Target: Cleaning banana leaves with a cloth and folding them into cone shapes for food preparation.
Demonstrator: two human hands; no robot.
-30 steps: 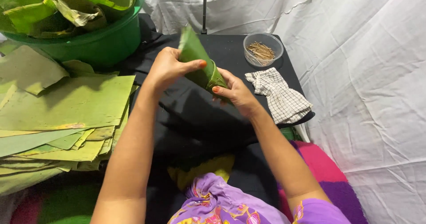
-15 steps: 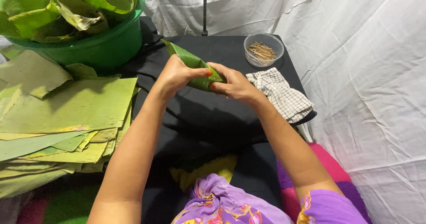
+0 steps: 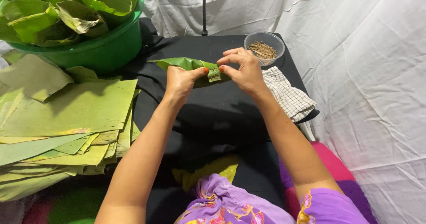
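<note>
A folded green banana-leaf parcel (image 3: 184, 64) lies level above the black cloth-covered table (image 3: 213, 113), held between both hands. My left hand (image 3: 181, 81) grips its middle from below, thumb pressed on the folded end. My right hand (image 3: 242, 71) pinches that same right end with thumb and fingertips. The parcel's long pointed end sticks out to the left.
A stack of flat banana-leaf sheets (image 3: 66, 117) lies at the left. Behind it stands a green tub (image 3: 100, 49) full of leaves. A clear bowl of thin sticks (image 3: 264, 46) and a checked cloth (image 3: 288, 95) sit at the right. White fabric hangs behind and beside the table.
The parcel has swung down from upright to lying level. Both hands have closed in on its right end and are folding it.
</note>
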